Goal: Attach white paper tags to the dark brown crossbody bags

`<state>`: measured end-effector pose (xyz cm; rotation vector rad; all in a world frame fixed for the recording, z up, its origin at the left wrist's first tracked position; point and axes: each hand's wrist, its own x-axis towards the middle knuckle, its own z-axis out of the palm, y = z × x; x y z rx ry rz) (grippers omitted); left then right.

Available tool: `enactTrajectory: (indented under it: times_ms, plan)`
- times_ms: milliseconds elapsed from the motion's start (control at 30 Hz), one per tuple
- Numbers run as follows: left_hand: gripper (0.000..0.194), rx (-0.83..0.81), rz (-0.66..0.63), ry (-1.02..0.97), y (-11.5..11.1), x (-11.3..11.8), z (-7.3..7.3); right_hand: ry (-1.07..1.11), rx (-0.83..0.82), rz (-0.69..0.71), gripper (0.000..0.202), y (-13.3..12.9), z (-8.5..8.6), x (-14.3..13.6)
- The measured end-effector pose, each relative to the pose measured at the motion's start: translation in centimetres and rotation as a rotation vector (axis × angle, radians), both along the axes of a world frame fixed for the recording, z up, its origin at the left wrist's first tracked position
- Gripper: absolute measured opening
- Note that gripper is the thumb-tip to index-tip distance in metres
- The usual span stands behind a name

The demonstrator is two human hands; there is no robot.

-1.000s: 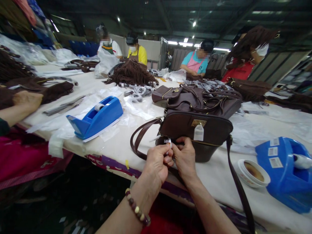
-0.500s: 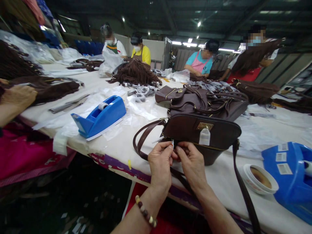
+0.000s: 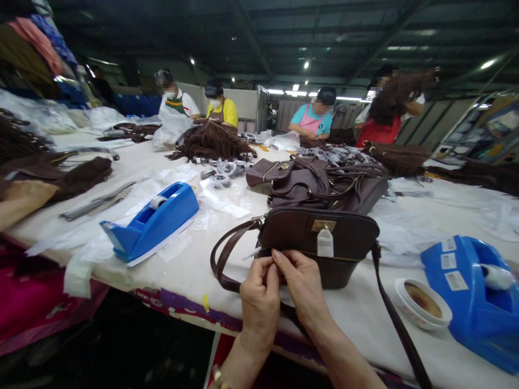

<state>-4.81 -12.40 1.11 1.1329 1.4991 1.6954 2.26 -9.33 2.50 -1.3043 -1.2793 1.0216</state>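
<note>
A dark brown handbag (image 3: 284,232) stands upright near the table's front edge, a gold plate on its front and a small clear-wrapped tag (image 3: 325,243) hanging from it. In front of its lower left part, my left hand (image 3: 261,292) is closed in a pinch. My right hand (image 3: 300,281) pinches right beside it, the fingertips of both hands meeting. Whatever lies between the fingertips is hidden. The bag's strap (image 3: 227,254) loops out on the left, and another length hangs down on the right.
Blue tape dispensers stand left (image 3: 152,219) and right (image 3: 470,292), with a white cup (image 3: 421,303) by the right one. More brown bags (image 3: 320,181) lie behind. A co-worker's hand (image 3: 28,200) is at the left edge; several people work across the table.
The view has shifted, so the table things sit lower and further left. My hands remain together at the bag; the small white piece seen between my fingers before is now hidden.
</note>
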Motion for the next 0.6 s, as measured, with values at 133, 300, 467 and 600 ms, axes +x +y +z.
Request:
enactTrajectory:
  times_ms: [133,300,467,600]
  plan:
    - [0.006,-0.03,0.052,-0.008,0.0,0.2,-0.5,-0.061,0.044,-0.009,0.028,-0.1,0.0,0.0]
    - [0.014,-0.16,-0.057,-0.225,0.5,-0.2,-0.4,0.047,0.014,0.05,0.028,0.3,-0.3,-0.2]
    - [0.014,-0.212,-0.179,-0.317,0.8,-1.1,0.3,0.083,0.021,0.102,0.029,-0.4,-0.9,0.2]
    - [0.019,-0.193,-0.025,0.135,-0.7,-1.6,0.1,-0.158,0.256,0.061,0.022,-2.7,-0.8,2.7]
